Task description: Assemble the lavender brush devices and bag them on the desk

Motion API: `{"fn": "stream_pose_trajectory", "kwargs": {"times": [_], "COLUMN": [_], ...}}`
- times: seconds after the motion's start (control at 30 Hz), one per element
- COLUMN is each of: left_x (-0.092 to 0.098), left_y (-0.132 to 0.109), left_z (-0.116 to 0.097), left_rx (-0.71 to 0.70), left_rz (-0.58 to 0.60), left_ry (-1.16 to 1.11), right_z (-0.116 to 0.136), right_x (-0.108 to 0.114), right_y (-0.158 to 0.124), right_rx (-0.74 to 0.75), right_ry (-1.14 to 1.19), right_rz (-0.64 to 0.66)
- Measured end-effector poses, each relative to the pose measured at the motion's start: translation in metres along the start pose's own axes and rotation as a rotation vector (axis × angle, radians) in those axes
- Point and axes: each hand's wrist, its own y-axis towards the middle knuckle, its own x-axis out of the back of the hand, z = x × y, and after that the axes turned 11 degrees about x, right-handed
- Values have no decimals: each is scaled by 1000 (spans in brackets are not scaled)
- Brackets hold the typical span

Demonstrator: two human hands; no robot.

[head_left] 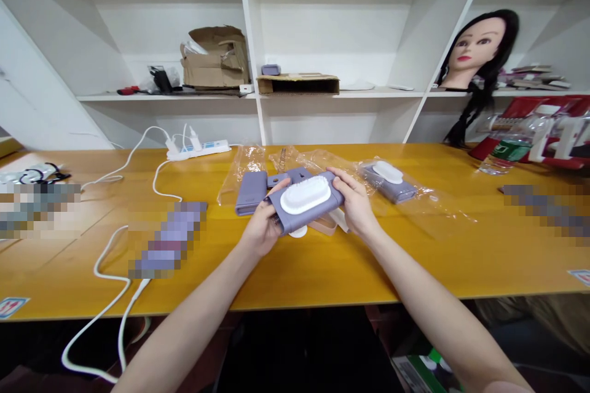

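Note:
Between my two hands is a purple-grey flat case [302,221], raised a little above the table and tilted. A white oval piece [305,194] with a ridged edge lies on its upper face. My left hand [262,227] grips the case's left end, where an opening shows. At the opposite end, my right hand [357,199] is closed around the edge. Beneath the case, a white round piece [298,232] and a pinkish-beige piece [325,225] are partly hidden. To the left stands a similar purple case [251,191]. Another purple case [391,183] with a white oval top lies right, by clear plastic.
Clear plastic bags [442,212] spread over the wooden table [295,282]. A blurred phone [173,236] with a white cable lies left. Behind are a power strip [207,150] and white shelves [341,24]. A water bottle [502,150] and a mannequin head [477,49] are at right.

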Motion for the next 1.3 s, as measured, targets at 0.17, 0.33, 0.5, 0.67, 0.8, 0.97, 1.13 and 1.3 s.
{"fn": "stream_pose_trajectory", "kwargs": {"times": [0.17,0.33,0.5,0.67,0.8,0.97,1.13,1.3], "left_x": [-2,-3,-1,1,0,0,4,-1], "left_y": [-1,-1,-2,-4,-6,-4,1,6], "left_z": [1,5,6,7,9,15,25,33], "left_rx": [-43,-48,-104,-149,-157,-166,-74,91], "left_rz": [30,-62,-48,76,110,157,26,-203], "left_ry": [-16,38,71,99,108,67,-27,-123], "right_z": [-7,-9,3,11,9,8,17,16], "right_x": [-3,-5,0,11,15,15,12,6], "right_y": [-3,-8,-9,-4,-2,-4,-6,-5], "right_rx": [-30,-15,-79,-62,-3,90,239,231], "right_ry": [30,15,68,30,-76,-155,-262,-337], "right_rz": [1,12,161,321,386,419,483,488]}}
